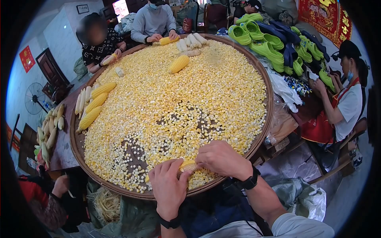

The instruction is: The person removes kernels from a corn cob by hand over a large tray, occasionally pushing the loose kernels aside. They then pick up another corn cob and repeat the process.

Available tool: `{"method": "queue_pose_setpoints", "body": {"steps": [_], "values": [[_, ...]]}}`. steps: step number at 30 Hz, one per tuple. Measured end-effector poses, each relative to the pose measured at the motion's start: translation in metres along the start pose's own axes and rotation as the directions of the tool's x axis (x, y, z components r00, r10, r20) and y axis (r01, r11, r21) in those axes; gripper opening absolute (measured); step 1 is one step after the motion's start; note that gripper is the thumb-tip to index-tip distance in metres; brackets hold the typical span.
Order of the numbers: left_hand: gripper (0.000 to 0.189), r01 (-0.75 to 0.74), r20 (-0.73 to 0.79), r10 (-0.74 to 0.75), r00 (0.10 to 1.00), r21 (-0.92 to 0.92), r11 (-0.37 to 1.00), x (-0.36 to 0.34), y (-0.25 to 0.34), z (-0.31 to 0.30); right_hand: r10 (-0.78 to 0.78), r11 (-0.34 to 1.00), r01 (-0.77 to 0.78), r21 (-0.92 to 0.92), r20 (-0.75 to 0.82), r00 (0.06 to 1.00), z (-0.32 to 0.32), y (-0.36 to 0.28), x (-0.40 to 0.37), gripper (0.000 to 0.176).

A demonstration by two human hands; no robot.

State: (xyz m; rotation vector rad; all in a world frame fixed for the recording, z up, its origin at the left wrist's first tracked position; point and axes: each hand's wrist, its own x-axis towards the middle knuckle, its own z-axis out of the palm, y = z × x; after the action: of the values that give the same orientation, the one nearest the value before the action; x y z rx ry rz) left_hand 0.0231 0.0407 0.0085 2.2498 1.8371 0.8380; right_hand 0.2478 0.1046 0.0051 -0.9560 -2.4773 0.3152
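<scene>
A partly stripped corn cob is held between my two hands above the near edge of a wide round tray. My left hand wraps around its left part, fingers over the top. My right hand is closed at the cob's right end, fingertips curled down and partly hidden. Loose yellow and white corn kernels cover most of the tray, with dark bare patches just beyond my hands. Whole yellow ears of corn lie at the tray's left edge beside stripped cobs. Another yellow ear rests farther back.
Two people handle corn at the tray's far side. Green clogs are piled at the right, where a person holds one. Husked ears lie on a table at the left. Below, a sack contains husk strands.
</scene>
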Motion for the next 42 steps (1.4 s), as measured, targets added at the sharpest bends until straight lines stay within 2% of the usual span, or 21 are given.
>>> {"method": "queue_pose_setpoints", "body": {"steps": [12,15,18,24,27,32,35,42], "values": [[0.041,0.004,0.007,-0.004,1.000,-0.001,1.000,0.001,0.000,-0.001,-0.006,1.000,0.006,-0.014,-0.023,1.000,-0.001,-0.001,0.001,0.013],[0.041,0.010,0.000,-0.010,1.000,0.007,1.000,0.001,0.000,0.000,-0.083,0.986,0.087,0.142,-0.031,0.996,0.002,0.000,0.001,0.014],[0.041,0.019,0.004,-0.019,1.000,0.006,1.000,0.002,0.000,0.000,-0.021,0.991,0.014,0.131,0.052,0.998,0.005,0.000,0.002,0.016],[0.040,0.008,0.006,-0.008,1.000,0.017,1.000,0.002,-0.001,-0.001,0.085,0.990,-0.089,0.111,0.040,0.996,-0.002,-0.007,0.003,0.021],[0.041,-0.001,-0.013,0.001,1.000,0.010,1.000,0.002,-0.003,0.002,0.050,0.992,-0.033,0.121,-0.141,0.989,0.007,-0.002,0.000,0.027],[0.043,-0.060,-0.036,0.063,0.997,0.073,0.996,0.002,-0.005,0.001,0.059,0.994,-0.054,0.099,-0.042,0.997,0.007,-0.004,-0.001,0.032],[0.044,-0.064,-0.033,0.065,0.997,0.035,0.997,0.002,-0.006,0.002,0.054,0.993,-0.051,0.108,-0.026,0.998,0.003,-0.006,0.000,0.032],[0.046,-0.011,-0.017,0.011,1.000,-0.011,1.000,0.001,-0.004,0.002,0.021,0.996,-0.020,0.087,-0.015,1.000,0.006,0.000,-0.003,0.029]]}}
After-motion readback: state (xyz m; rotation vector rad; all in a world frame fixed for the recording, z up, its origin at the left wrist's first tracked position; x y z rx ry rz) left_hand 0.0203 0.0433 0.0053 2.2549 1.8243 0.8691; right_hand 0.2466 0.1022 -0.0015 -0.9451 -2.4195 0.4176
